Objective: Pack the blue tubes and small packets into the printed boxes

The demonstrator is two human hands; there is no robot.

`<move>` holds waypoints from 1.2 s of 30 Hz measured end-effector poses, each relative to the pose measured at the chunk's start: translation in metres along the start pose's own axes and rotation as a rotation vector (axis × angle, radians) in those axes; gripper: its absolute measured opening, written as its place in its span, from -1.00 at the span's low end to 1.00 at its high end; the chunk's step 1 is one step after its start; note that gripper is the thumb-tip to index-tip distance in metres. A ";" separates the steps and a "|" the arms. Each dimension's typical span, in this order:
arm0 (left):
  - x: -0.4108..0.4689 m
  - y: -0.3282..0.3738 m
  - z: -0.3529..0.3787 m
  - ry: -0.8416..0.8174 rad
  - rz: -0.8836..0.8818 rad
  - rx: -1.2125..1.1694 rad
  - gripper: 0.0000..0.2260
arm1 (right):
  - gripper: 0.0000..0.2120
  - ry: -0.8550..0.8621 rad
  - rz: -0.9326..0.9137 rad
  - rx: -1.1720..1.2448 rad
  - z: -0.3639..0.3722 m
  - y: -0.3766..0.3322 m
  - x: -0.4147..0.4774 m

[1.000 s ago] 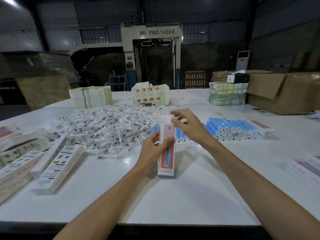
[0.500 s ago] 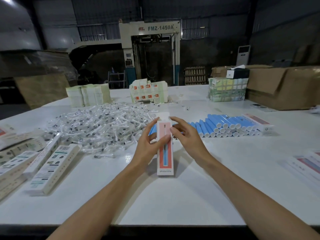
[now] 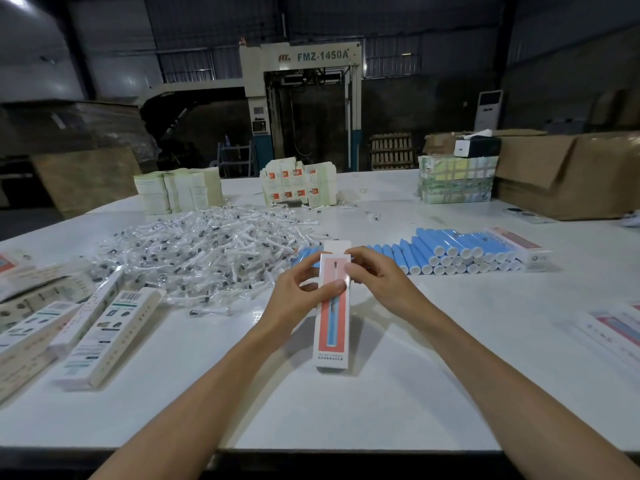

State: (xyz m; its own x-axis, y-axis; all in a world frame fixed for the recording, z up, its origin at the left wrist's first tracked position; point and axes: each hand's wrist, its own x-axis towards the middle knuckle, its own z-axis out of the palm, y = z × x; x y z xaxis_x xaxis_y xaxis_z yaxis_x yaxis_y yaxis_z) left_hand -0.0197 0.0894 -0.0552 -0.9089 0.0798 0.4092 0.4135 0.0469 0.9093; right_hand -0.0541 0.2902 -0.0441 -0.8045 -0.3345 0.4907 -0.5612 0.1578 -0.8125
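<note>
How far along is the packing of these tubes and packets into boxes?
Done, apparently: several closed boxes lie at the left of the table. In hand: the left hand and right hand hold one printed box, its top flap open. Left: a long row of blue tubes and a big pile of small packets, so most remains.

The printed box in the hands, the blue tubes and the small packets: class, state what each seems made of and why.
The printed box looks like thin card, matt print, by its crisp folded edges and flap; blue tubes: likely plastic, satin, white end caps; small packets: clear glossy film, glinting and crinkled.
</note>
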 end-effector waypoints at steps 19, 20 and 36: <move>-0.001 -0.006 0.008 -0.129 -0.044 0.067 -0.47 | -0.88 0.136 0.033 0.107 -0.017 -0.011 0.000; -0.001 -0.006 0.008 -0.137 -0.039 0.078 -0.47 | -0.87 0.119 0.031 0.101 -0.019 -0.012 -0.001; -0.004 0.003 0.011 -0.064 -0.033 0.035 -0.43 | -0.85 0.087 0.297 0.545 -0.010 -0.018 0.004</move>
State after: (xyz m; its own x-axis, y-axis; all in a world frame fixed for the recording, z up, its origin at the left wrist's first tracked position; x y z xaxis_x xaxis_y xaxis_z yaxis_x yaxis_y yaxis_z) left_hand -0.0140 0.1005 -0.0549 -0.9171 0.1410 0.3728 0.3864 0.0851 0.9184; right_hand -0.0490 0.2958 -0.0244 -0.9368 -0.2688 0.2240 -0.1495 -0.2714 -0.9508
